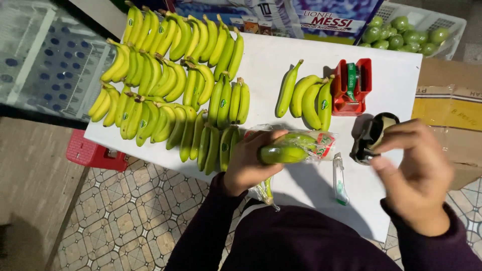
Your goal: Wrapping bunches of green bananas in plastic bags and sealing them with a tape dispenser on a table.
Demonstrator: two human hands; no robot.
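The left hand [248, 163] is extended forward from a dark purple sleeve, its fingers curled in a closed grip. The right hand [414, 173] is raised, blurred, fingers bent loosely inward.

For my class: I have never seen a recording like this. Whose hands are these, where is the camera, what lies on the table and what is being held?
There is one picture, from a camera on the person's head, looking down. The left hand grips a bagged green banana bunch in clear plastic. The right hand touches a black tape dispenser. On the white table lie rows of bananas, a small loose bunch, a red tape dispenser and a small cutter. Green round fruit fills a crate behind.
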